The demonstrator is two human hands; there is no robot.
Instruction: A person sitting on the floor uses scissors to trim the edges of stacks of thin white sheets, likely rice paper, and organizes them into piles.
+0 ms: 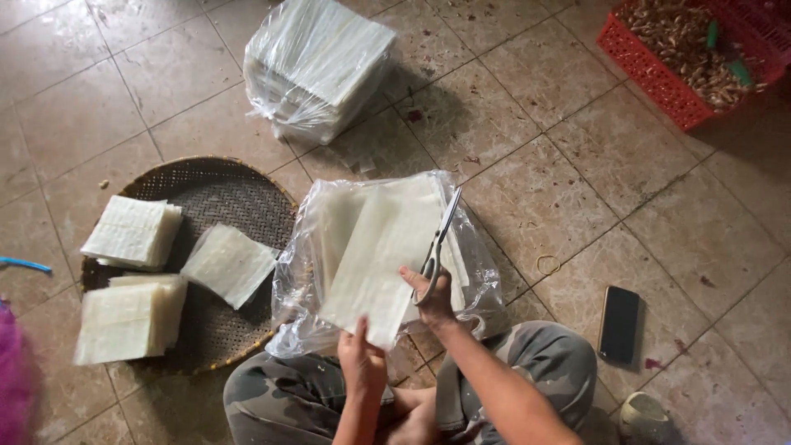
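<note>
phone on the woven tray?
No. The phone lies on the bare floor tiles to the person's right, well apart from the woven tray.

Worn beige floor tiles [577, 165] — stained, daylit.

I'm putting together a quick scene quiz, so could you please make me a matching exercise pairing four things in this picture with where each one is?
Things:
1. scissors
2. phone
3. red crate
4. woven tray

Places:
A. far right corner of the floor, filled with brownish bits
B. in the right hand, blades over the sheet stack
C. on the floor at the left, bearing piles of cut white squares
D. flat on the tiles beside the right knee

Pairs: 1-B, 2-D, 3-A, 4-C
</note>
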